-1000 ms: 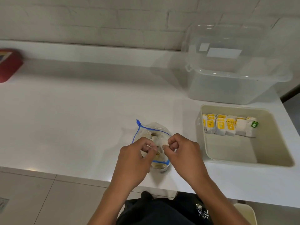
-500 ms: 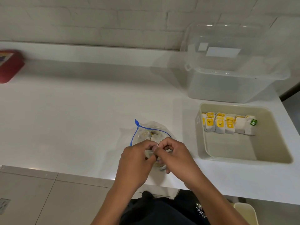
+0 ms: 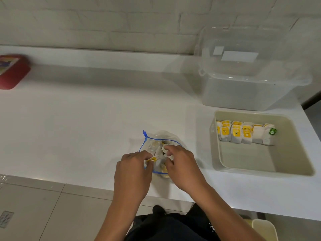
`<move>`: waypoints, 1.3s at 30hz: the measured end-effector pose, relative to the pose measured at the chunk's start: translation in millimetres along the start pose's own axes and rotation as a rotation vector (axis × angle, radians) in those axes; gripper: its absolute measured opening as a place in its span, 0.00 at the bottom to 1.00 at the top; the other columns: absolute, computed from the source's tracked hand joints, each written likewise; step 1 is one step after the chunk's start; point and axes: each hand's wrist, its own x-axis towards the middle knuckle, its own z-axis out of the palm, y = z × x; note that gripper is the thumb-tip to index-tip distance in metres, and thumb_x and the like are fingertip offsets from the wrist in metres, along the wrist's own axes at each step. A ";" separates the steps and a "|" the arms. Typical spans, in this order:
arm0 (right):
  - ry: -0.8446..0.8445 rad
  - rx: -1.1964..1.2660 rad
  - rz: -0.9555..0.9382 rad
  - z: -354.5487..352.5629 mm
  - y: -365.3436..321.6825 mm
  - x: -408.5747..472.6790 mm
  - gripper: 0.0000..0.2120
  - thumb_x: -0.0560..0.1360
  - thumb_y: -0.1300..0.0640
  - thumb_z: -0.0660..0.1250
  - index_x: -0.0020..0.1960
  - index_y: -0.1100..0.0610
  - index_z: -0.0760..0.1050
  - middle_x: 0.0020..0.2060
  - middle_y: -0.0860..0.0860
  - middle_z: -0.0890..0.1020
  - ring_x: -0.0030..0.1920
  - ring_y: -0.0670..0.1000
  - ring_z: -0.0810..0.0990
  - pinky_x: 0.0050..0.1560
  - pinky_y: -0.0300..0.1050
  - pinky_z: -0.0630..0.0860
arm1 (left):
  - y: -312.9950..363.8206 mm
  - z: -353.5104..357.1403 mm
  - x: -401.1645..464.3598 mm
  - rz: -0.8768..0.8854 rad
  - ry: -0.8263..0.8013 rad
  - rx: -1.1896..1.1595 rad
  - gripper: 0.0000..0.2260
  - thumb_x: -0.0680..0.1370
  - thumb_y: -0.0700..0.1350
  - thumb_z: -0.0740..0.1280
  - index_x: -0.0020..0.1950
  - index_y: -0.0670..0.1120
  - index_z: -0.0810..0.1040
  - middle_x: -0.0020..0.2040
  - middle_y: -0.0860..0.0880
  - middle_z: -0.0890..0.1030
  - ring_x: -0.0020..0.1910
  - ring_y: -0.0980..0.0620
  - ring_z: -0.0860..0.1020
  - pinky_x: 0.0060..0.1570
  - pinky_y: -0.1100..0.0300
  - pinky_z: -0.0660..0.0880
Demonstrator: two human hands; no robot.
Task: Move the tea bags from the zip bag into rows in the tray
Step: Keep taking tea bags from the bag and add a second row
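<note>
A clear zip bag with a blue seal stands open on the white counter, with tea bags inside. My left hand is at its near left rim and pinches a yellow tea bag tag. My right hand reaches into the bag's mouth with curled fingers; what they grip is hidden. To the right sits a beige tray with one row of tea bags along its far wall, most with yellow tags, one with a green tag at the right end.
A clear plastic storage box with its lid stands behind the tray against the brick wall. A red container lies at the far left of the counter. The counter's front edge runs just below my hands. A pale bin sits lower right.
My hands, pressed together at the bag's near rim, have parted. The right hand has reached deeper into the bag and the left now pinches a yellow tag.
</note>
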 end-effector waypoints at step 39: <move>0.063 0.519 0.018 -105.7 47.2 -20.4 0.15 0.73 0.62 0.74 0.54 0.45 0.79 0.34 0.42 0.77 0.36 0.43 0.76 0.43 0.35 0.74 | 84.4 -25.8 4.2 0.185 0.047 -0.282 0.04 0.77 0.51 0.69 0.49 0.60 0.82 0.41 0.75 0.78 0.46 0.62 0.79 0.41 0.71 0.73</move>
